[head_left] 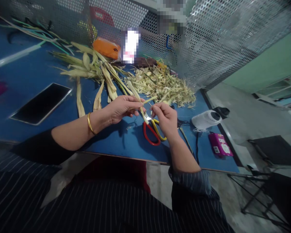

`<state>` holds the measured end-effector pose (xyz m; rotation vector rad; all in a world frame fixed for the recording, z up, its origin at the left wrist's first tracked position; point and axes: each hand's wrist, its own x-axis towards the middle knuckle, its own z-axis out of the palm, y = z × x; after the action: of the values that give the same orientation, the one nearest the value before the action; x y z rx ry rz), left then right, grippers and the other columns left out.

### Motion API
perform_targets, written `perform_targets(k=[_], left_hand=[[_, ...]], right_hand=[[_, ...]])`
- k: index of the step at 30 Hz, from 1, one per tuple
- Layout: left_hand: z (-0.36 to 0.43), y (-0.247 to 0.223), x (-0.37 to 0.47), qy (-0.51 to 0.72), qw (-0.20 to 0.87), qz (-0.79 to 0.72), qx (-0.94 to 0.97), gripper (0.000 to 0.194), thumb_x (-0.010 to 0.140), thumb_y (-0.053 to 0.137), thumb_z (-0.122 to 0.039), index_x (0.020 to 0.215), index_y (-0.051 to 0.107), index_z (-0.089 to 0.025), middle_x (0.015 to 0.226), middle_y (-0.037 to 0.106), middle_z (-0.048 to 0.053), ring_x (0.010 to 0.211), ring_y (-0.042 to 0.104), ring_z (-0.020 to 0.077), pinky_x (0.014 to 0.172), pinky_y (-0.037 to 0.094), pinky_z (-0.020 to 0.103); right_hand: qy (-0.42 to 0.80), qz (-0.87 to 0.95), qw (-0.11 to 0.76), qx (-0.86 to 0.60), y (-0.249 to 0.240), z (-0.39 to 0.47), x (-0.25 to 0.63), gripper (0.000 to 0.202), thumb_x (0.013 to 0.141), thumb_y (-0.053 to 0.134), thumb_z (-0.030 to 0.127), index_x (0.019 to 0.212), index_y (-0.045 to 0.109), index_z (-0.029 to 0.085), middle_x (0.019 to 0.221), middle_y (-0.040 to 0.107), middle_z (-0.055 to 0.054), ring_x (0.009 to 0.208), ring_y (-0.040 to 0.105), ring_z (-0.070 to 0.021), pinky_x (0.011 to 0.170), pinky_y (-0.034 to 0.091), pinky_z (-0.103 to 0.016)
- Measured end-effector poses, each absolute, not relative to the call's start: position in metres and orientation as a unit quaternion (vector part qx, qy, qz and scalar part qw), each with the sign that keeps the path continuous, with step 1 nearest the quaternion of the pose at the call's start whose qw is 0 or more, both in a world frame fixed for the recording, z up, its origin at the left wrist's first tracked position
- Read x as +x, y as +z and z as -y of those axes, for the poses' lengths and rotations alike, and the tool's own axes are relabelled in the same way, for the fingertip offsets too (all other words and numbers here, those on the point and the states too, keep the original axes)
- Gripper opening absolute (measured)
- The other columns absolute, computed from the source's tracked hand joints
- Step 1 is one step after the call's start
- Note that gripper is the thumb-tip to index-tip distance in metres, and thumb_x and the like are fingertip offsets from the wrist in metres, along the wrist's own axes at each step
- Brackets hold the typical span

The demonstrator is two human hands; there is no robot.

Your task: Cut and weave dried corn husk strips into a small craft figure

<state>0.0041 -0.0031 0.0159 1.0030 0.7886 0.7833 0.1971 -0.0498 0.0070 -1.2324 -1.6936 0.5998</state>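
Note:
A pale corn husk strip [135, 92] is pinched in my left hand [123, 108], its lower end hanging down past the fingertips. Close by on the right, my right hand [166, 118] is closed, thumb against fingers, at a thin piece too small to make out. Beneath both hands lie scissors [151, 139] with one red and one yellow handle, their blades partly hidden. Dried corn husks [86, 69] are bunched beyond my left hand, with several long pieces reaching toward me. A heap of shredded husk bits [162, 82] spreads behind my right hand.
On the blue table [121, 145], a dark-screened tablet or phone [41, 103] lies left. A white thread spool [206, 120] and purple packet [220, 144] are right. An orange packet [106, 48] and lit screen [131, 43] stand before the perforated metal panel [208, 48].

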Motion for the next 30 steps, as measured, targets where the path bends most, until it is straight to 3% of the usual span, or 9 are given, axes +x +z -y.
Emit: perform_targets(k=[4,8,12,17,20,22,25,27,30], left_hand=[[0.003,0.012,0.004,0.323,0.788,-0.305,0.426,0.023,0.076,0.076,-0.016,0.099,0.074,-0.014,0.077,0.071,0.005,0.049,0.055,0.0044,0.043,0.039,0.015],[0.005,0.011,0.003,0.263,0.813,-0.288,0.432,0.019,0.078,0.074,-0.016,0.097,0.073,-0.013,0.079,0.071,0.007,0.048,0.054,0.0043,0.044,0.041,0.015],[0.010,0.013,0.008,0.312,0.790,-0.309,0.428,0.006,0.082,0.069,-0.013,0.086,0.071,-0.011,0.074,0.070,0.006,0.046,0.052,0.0029,0.044,0.041,0.013],[0.016,0.014,0.016,0.356,0.758,-0.380,0.392,0.007,0.083,0.065,-0.011,0.077,0.068,-0.009,0.059,0.062,0.001,0.042,0.050,0.0026,0.041,0.038,0.012],[0.016,0.014,0.015,0.345,0.743,-0.389,0.422,0.006,0.081,0.070,-0.016,0.083,0.069,-0.010,0.065,0.067,0.003,0.047,0.056,0.0049,0.045,0.043,0.014],[0.016,0.016,0.012,0.325,0.728,-0.381,0.468,0.015,0.079,0.073,-0.023,0.087,0.070,-0.011,0.075,0.072,0.006,0.051,0.062,0.0071,0.048,0.046,0.015],[0.018,0.020,0.009,0.301,0.695,-0.380,0.531,0.022,0.080,0.072,-0.032,0.087,0.071,-0.011,0.083,0.074,0.010,0.053,0.065,0.0101,0.047,0.047,0.018],[0.020,0.021,0.009,0.281,0.670,-0.383,0.571,0.023,0.081,0.070,-0.034,0.082,0.070,-0.011,0.081,0.074,0.011,0.052,0.066,0.0119,0.045,0.045,0.020],[0.025,0.020,0.013,0.231,0.622,-0.379,0.645,0.021,0.081,0.064,-0.030,0.071,0.068,-0.012,0.072,0.073,0.009,0.047,0.064,0.0123,0.041,0.040,0.020]], right_hand=[[0.208,0.733,0.451,-0.465,-0.002,0.041,0.198,0.016,0.086,0.063,0.035,0.093,0.068,0.022,0.100,0.071,-0.004,0.095,0.064,-0.0186,0.088,0.047,-0.033],[0.175,0.767,0.420,-0.453,-0.009,0.038,0.196,0.017,0.089,0.057,0.030,0.078,0.067,0.022,0.080,0.070,-0.002,0.078,0.062,-0.0167,0.081,0.045,-0.032],[0.091,0.793,0.394,-0.456,-0.013,0.040,0.192,0.020,0.091,0.052,0.027,0.074,0.063,0.022,0.067,0.062,0.001,0.069,0.055,-0.0149,0.087,0.041,-0.034],[0.064,0.818,0.350,-0.453,-0.018,0.041,0.188,0.030,0.095,0.045,0.027,0.068,0.058,0.021,0.066,0.060,0.000,0.067,0.053,-0.0141,0.092,0.040,-0.033],[0.065,0.814,0.333,-0.471,-0.019,0.038,0.192,0.025,0.093,0.049,0.026,0.073,0.064,0.021,0.072,0.066,-0.003,0.072,0.058,-0.0158,0.091,0.041,-0.035],[0.108,0.790,0.359,-0.486,-0.016,0.036,0.198,0.019,0.091,0.053,0.027,0.082,0.069,0.021,0.082,0.071,-0.004,0.080,0.062,-0.0178,0.088,0.043,-0.035],[0.156,0.692,0.482,-0.514,-0.006,0.035,0.207,0.021,0.091,0.054,0.032,0.096,0.072,0.023,0.094,0.073,-0.004,0.087,0.065,-0.0186,0.082,0.048,-0.033],[0.140,0.641,0.542,-0.525,0.000,0.036,0.210,0.023,0.091,0.056,0.035,0.094,0.074,0.022,0.090,0.072,-0.004,0.085,0.065,-0.0179,0.080,0.049,-0.033],[0.166,0.649,0.528,-0.522,0.006,0.037,0.204,0.021,0.085,0.065,0.039,0.083,0.074,0.021,0.080,0.070,-0.002,0.078,0.062,-0.0162,0.076,0.047,-0.031]])
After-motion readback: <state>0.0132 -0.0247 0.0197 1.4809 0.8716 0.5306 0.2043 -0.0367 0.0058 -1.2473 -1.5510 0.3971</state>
